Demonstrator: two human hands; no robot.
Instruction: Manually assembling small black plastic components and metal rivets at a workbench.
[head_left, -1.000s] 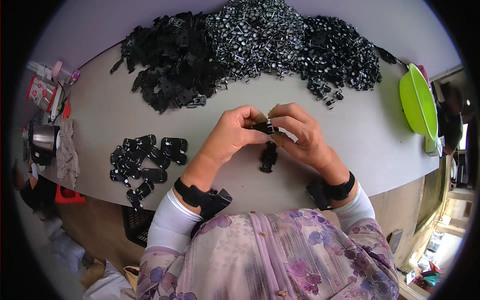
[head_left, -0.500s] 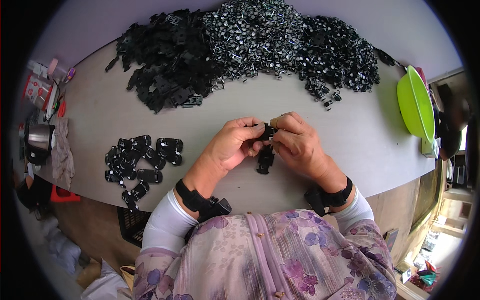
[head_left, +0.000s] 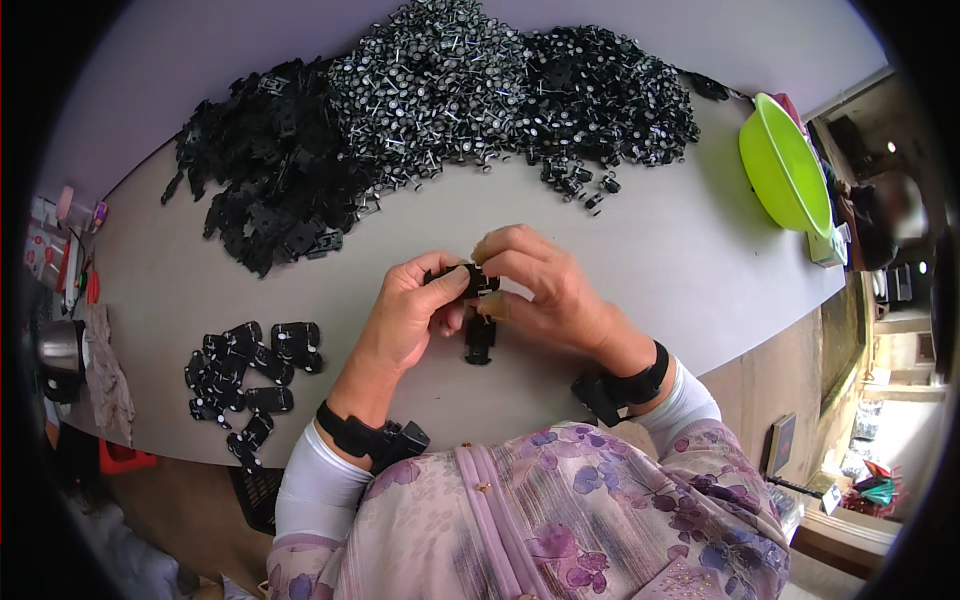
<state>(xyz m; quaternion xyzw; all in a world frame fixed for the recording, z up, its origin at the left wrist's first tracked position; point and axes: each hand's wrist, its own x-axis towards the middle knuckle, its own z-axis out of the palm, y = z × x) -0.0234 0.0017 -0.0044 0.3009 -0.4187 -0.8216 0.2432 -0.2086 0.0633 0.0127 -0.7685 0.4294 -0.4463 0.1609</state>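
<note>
My left hand (head_left: 405,312) pinches a black toy car base (head_left: 480,281) between thumb and fingers over the middle of the table. My right hand (head_left: 545,285) is at the base's right end, index finger above and thumb below, spread apart; whether they touch it is hard to tell. Just beneath both hands, a second black car base (head_left: 480,338) lies on the table. Beyond them are a heap of flat black bases (head_left: 270,160), a heap of silver axles with small wheels (head_left: 430,90) and a darker heap of wheeled axles (head_left: 610,95).
At the left of the table (head_left: 640,270) sits a cluster of black car bases with wheels (head_left: 240,365). A cloth (head_left: 107,370) hangs over the left edge near a metal pot (head_left: 60,345). A green basin (head_left: 780,165) stands at the right; a person (head_left: 895,215) is beyond it.
The view has shifted, so the table's things sit further left. My right fingers have spread from a pinch at the car base's end. My left hand still holds the base.
</note>
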